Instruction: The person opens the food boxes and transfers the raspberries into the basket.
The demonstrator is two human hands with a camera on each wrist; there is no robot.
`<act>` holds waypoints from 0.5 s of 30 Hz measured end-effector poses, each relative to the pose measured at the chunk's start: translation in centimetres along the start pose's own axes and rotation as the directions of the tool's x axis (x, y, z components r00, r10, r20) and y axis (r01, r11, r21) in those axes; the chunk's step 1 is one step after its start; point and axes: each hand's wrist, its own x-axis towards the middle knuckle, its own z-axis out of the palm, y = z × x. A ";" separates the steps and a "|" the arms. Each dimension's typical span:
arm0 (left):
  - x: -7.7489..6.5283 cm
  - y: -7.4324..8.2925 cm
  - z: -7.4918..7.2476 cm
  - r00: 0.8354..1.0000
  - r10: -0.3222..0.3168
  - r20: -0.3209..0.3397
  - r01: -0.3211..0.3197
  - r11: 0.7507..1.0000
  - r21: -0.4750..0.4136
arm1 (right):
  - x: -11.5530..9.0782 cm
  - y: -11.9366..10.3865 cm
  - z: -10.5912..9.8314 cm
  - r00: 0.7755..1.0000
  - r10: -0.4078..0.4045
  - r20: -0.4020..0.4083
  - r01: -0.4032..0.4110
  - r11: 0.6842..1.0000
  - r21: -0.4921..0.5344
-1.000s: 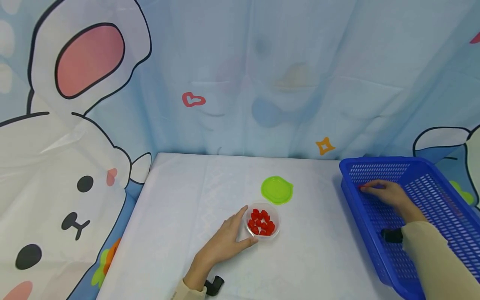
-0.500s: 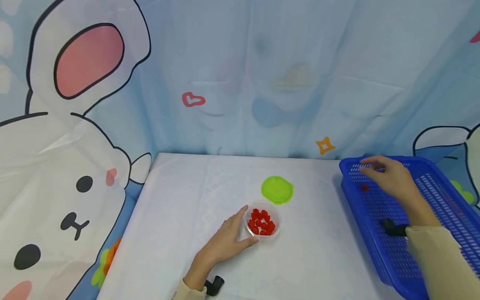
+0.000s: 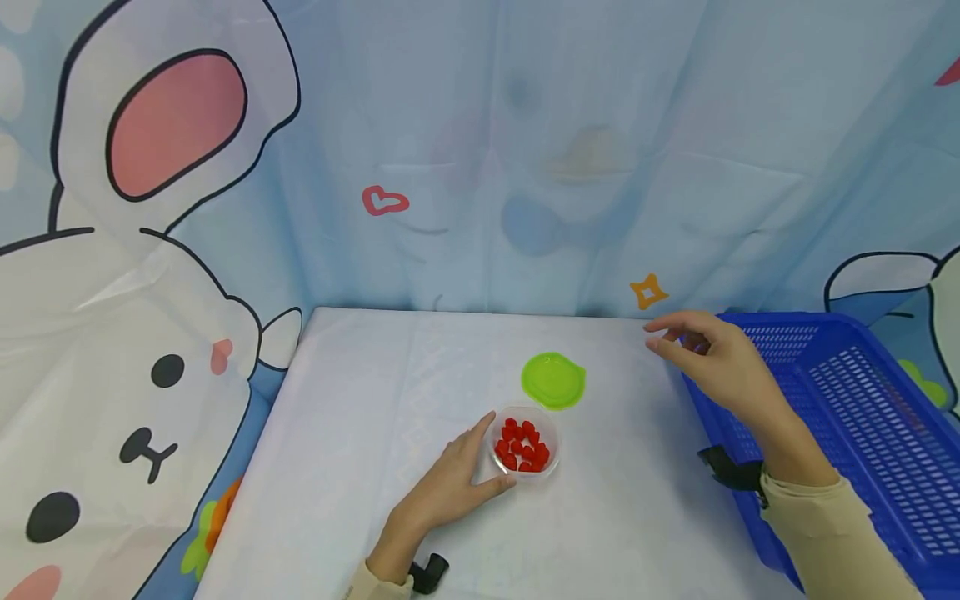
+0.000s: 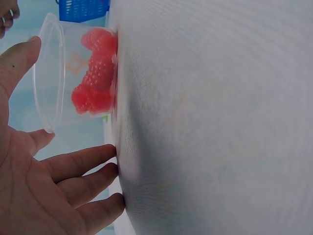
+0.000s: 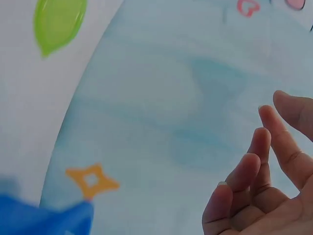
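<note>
A small clear plastic cup [image 3: 552, 437] stands upright on the table with several red raspberries [image 4: 100, 71] inside. My left hand [image 3: 448, 482] rests beside it, thumb and index finger straight and spread, their tips at the rim on its left side. The other left fingertips touch the cloth in the left wrist view. My right hand [image 3: 712, 354] hovers over the left edge of the blue basket [image 3: 825, 321]. Its fingers are loosely bent, with nothing between thumb and index finger in the right wrist view. Behind the cup lies a flat green lid [image 3: 553, 381].
A white cloth covers the table [image 3: 360, 392]. The perforated blue basket occupies its right side, partly hidden by the right forearm. Behind hangs a pale blue printed curtain [image 3: 450, 167], close to the table's back edge.
My right hand let go of a raspberry inside the basket, rose, and moved left past the basket's rim. The raspberry is now hidden behind the arm. My left hand stayed at the cup.
</note>
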 end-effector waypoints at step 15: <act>-0.1 0.3 0.0 1.000 -0.014 0.004 0.014 1.000 -0.002 | -0.5 -1.6 6.7 0.987 -0.149 0.056 0.136 0.972 0.190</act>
